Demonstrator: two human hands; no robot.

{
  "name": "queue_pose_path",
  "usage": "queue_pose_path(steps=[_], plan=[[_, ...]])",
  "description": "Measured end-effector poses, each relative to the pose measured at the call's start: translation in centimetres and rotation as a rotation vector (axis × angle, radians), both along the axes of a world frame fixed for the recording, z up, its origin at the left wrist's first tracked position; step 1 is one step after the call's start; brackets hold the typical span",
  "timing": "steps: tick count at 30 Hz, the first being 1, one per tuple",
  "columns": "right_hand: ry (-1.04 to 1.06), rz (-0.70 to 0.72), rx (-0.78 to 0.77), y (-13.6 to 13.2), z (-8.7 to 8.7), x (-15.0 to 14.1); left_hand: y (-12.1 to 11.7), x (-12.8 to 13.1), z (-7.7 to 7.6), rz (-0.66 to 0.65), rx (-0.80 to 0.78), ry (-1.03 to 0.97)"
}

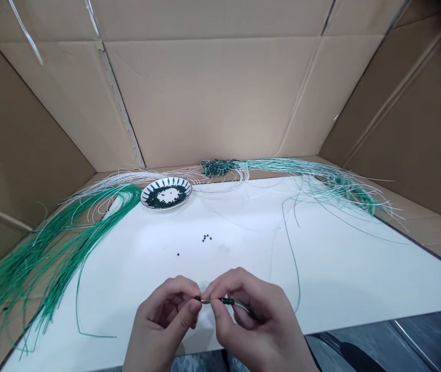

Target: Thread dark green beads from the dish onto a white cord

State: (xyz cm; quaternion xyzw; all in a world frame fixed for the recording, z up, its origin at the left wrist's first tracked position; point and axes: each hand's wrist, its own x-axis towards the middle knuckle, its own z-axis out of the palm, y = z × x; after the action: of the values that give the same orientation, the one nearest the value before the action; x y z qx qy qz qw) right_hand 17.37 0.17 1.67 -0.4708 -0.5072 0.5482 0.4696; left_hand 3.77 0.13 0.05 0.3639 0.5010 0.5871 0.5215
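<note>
The left hand (164, 320) and right hand (253, 320) each grip, fingertips pressed together, a thin pale wire (208, 300) threaded with dark green beads, held well in front of the round white black-patterned plate (166, 192). Loose dark beads (205, 238) lie on the white sheet (321, 268) between the hands and that plate, and long green strands (50, 248) lie left of it.

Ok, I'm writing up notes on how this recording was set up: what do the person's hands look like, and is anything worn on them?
The left hand and right hand are bare: no gloves, rings or tape show. The nails look short. Patterned grey fabric shows between the forearms, perhaps clothing.
</note>
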Motion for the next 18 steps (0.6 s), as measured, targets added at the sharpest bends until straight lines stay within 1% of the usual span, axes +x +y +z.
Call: queue_pose_path(steps=[3, 5, 8, 10, 12, 15, 18], plan=[[-0.054, -0.06, 0.026, -0.2, 0.3, -0.4, 0.0, -0.3, -0.1, -0.003, 0.061, -0.015], [-0.091, -0.091, 0.044, -0.3, 0.5, -0.5, 0.0, -0.7, -0.3, -0.039, 0.122, 0.013], [-0.071, -0.088, 0.061, -0.5, 0.7, -0.6, 0.1, -1.4, -0.5, -0.127, 0.214, 0.046], [-0.061, -0.076, 0.069, -0.7, 0.8, -0.6, 0.0, -1.6, -0.4, -0.155, 0.236, 0.048], [-0.083, -0.069, 0.06, -0.8, 1.0, -0.5, -0.2, -1.5, -0.1, -0.13, 0.243, 0.047], [-0.107, -0.062, 0.05, -0.8, 1.3, -0.4, -0.6, -1.0, 0.4, -0.044, 0.248, 0.079], [-0.113, -0.051, 0.067, -0.8, 1.4, -0.1, -1.1, -0.8, 0.7, -0.007, 0.256, 0.185]])
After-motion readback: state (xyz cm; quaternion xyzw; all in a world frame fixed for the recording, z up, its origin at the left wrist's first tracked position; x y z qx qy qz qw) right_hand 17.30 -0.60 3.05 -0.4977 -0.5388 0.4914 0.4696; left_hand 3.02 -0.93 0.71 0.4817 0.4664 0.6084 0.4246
